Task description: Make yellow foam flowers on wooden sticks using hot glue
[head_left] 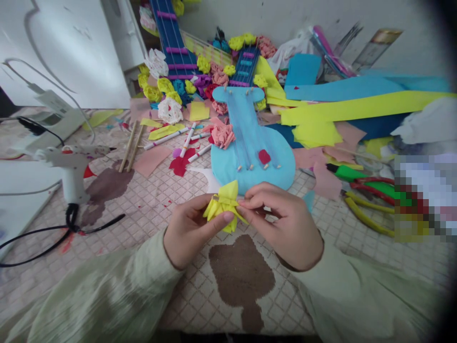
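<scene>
One cam, head-worn, facing forward and down over the table (171, 317). Close range: left hand (191, 227) at 7 o'clock, right hand (285, 224) at 4. Wall (303, 13) farther off at 12. Dark corner (450, 28) at 2.

"What about the left forearm (107, 286) and right forearm (360, 290)?"
"Both angle inward and forward, sleeved to the wrists (177, 252)."
"And the left grip (193, 228)?"
"Closed in a pinch, thumb (219, 222) stretched toward the right."
"The right grip (285, 224)?"
"Also pinching, fingers (266, 197) bent at the knuckles, tips near the left thumb."
</scene>
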`<state>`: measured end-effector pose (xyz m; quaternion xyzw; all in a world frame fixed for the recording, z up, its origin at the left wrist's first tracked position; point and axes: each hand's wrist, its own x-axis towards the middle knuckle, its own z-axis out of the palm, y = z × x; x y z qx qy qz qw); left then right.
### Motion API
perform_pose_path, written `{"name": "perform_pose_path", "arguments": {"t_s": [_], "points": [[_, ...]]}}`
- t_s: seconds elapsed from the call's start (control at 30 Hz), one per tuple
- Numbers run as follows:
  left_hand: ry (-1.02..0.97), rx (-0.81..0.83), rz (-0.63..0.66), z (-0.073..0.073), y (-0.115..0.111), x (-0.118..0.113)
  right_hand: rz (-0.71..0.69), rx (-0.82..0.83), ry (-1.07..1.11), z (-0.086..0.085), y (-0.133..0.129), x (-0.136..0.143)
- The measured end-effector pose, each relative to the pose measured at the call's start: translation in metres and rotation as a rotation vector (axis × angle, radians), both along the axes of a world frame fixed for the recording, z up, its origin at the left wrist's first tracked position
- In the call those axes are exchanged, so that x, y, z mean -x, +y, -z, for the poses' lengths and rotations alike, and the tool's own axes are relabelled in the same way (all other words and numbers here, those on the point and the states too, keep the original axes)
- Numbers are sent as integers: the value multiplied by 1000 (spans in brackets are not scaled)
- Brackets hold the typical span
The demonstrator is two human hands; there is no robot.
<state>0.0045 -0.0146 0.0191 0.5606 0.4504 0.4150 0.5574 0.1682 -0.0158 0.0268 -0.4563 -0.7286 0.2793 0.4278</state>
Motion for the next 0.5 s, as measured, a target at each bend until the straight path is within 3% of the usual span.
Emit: {"name": "perform_pose_path", "arguments": {"t_s": [0.27, 0.5], "points": [[-173, 126, -9, 6, 3, 2, -9, -219, -122, -3, 1, 0], [-255, 163, -9, 7, 3, 2, 52, -230, -128, -4, 0, 0]]}}
